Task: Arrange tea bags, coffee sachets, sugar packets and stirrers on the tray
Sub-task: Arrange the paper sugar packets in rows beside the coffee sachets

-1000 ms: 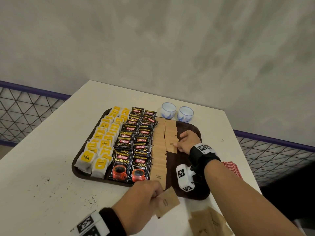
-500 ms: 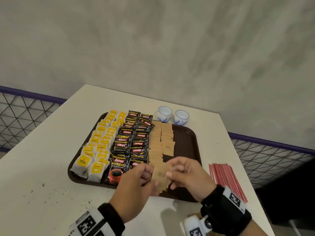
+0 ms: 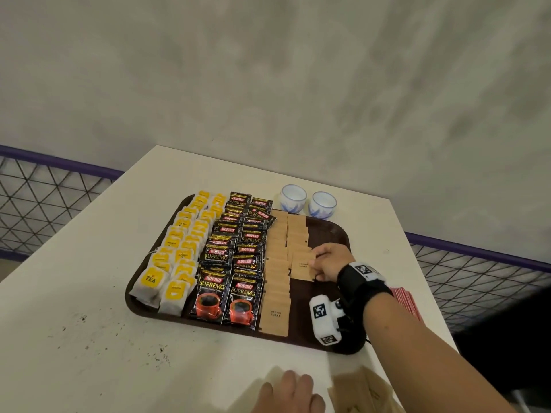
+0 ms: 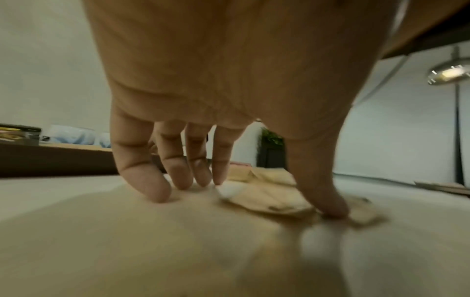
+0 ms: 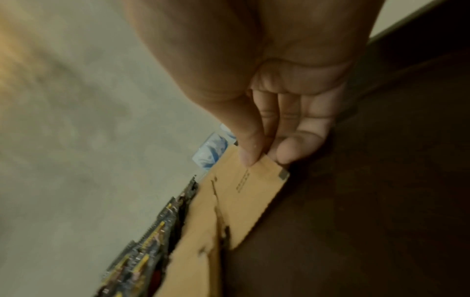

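Observation:
A dark brown tray (image 3: 331, 231) holds rows of yellow tea bags (image 3: 179, 251), black coffee sachets (image 3: 235, 257) and brown sugar packets (image 3: 277, 272). My right hand (image 3: 325, 265) pinches one brown sugar packet (image 3: 302, 266) between thumb and fingers at the near end of the second sugar row; the right wrist view shows that sugar packet (image 5: 244, 193) lying low over the tray. My left hand (image 3: 286, 391) is down on loose sugar packets (image 3: 360, 391) at the table's near edge, fingertips (image 4: 157, 188) and thumb touching them. Red stirrers (image 3: 407, 302) lie on the table right of the tray.
Two small white-and-blue cups (image 3: 307, 202) stand just behind the tray. The white table (image 3: 74, 293) has dark specks near its front. A wire-mesh railing (image 3: 38, 204) runs behind it on both sides, and a grey wall rises beyond.
Half a second ago both hands held one sugar packet near the tray's front. My right hand has carried it out over the tray, and my left has dropped back onto the loose packets.

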Demonstrator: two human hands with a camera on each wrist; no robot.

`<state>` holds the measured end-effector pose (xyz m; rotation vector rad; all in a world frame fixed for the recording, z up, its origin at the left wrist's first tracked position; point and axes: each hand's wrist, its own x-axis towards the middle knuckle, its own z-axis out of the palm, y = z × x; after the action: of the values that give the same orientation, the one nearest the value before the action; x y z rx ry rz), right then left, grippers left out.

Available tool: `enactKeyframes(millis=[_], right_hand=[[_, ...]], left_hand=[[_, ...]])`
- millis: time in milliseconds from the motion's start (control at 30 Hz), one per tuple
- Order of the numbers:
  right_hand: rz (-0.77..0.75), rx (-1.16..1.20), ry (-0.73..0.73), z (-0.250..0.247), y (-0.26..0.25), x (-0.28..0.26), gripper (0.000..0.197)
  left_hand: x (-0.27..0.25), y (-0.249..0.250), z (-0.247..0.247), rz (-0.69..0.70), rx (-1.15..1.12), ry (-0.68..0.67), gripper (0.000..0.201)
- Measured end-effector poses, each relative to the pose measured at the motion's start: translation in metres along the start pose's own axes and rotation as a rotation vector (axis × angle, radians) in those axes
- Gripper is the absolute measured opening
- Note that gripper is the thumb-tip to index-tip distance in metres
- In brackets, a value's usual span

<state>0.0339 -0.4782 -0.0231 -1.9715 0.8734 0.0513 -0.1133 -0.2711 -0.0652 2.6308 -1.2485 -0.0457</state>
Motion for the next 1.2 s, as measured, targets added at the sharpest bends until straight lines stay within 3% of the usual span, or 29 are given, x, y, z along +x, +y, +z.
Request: enactKeyframes(millis=[67, 167, 267, 400, 467, 567, 667, 767, 867, 967, 1100, 1200], right_hand=[[0.010, -0.010, 0.039, 0.003, 0.000, 0.001, 0.017], [-0.010, -0.044, 0.086, 0.007, 0.003, 0.004, 0.017], [-0.032, -0.107, 0.120, 0.011, 0.006, 0.007, 0.018], [-0.051, -0.126, 0.123, 0.012, 0.009, 0.008, 0.021], [-0.061, -0.114, 0.120, 0.011, 0.009, 0.006, 0.021], [-0.068, -0.095, 0.106, 0.006, 0.006, -0.005, 0.021], [-0.152, -0.096, 0.043, -0.005, -0.003, -0.035, 0.018], [-0.247, 0.080, -0.214, -0.016, -0.006, -0.085, 0.012], [-0.222, 0.272, -0.492, -0.020, 0.005, -0.128, 0.014], [-0.267, 0.280, -0.563, -0.010, 0.020, -0.149, 0.018], [-0.232, 0.344, -0.362, -0.013, 0.025, -0.138, 0.016], [-0.137, 0.309, -0.094, -0.030, 0.025, -0.100, 0.019]], left_hand=[[0.000, 0.006, -0.002, -0.025, -0.005, -0.015, 0.033], [0.000, 0.005, -0.008, -0.068, -0.006, -0.106, 0.025], [0.002, -0.004, 0.004, -0.061, -0.005, -0.196, 0.033], [0.007, -0.008, -0.008, -0.004, -0.118, -0.475, 0.039], [0.010, -0.017, -0.012, 0.037, -0.157, -0.344, 0.052], [0.012, -0.034, -0.032, -0.037, -0.332, -0.354, 0.032], [0.009, -0.055, -0.048, -0.211, -0.713, -0.223, 0.021], [0.011, -0.069, -0.070, -0.339, -1.023, -0.073, 0.011], [0.018, -0.075, -0.080, -0.383, -1.231, 0.070, 0.008], [0.021, -0.066, -0.084, -0.409, -1.381, 0.098, 0.013], [0.019, -0.047, -0.083, -0.356, -1.327, 0.042, 0.027], [0.017, -0.036, -0.069, -0.258, -0.753, -0.250, 0.061]])
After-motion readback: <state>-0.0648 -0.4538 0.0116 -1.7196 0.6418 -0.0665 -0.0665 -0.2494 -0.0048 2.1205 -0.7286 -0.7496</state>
